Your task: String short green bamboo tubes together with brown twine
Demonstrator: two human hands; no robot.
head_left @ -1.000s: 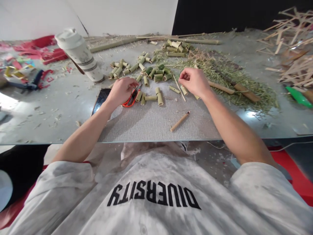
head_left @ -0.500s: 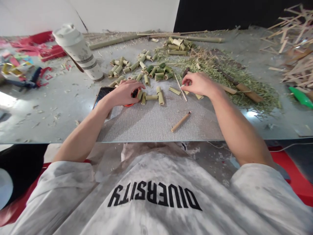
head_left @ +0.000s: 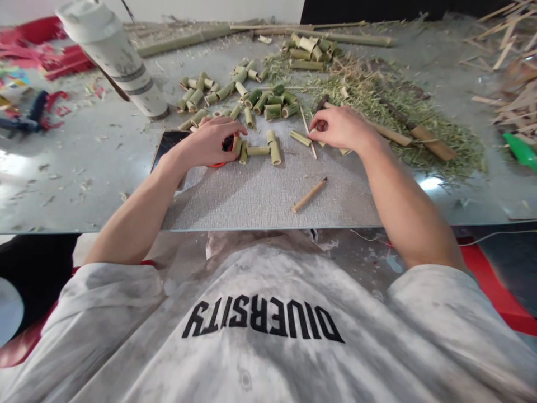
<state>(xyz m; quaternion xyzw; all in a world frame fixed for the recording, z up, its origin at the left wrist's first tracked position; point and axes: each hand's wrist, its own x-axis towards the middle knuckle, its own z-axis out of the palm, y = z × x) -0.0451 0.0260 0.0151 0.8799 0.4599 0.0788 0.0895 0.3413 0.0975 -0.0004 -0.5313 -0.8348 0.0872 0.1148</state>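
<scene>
My left hand (head_left: pixel 210 143) is curled over a black and orange object (head_left: pixel 227 144) at the left end of a row of joined bamboo pieces (head_left: pixel 258 151); what its fingers grip is partly hidden. My right hand (head_left: pixel 331 127) has thumb and fingertips pressed together beside a thin stick (head_left: pixel 307 131); I cannot make out what is between them. A short bamboo tube (head_left: pixel 300 138) lies just left of the right fingertips. Nearer the table edge rests a brown stick (head_left: pixel 309 195) with a dark tip.
Cut bamboo tubes (head_left: pixel 273 111) lie in piles beyond my hands. A white cup (head_left: pixel 121 61) stands back left, near a phone (head_left: pixel 168 146). Green shavings (head_left: pixel 444 134) and a wooden-handled tool (head_left: pixel 432 143) lie at the right, with thin sticks (head_left: pixel 520 106) farther right.
The camera view has shifted, so the table appears higher in the picture. My right fingertips have moved slightly down toward the bamboo beside them. My left hand remains at the row.
</scene>
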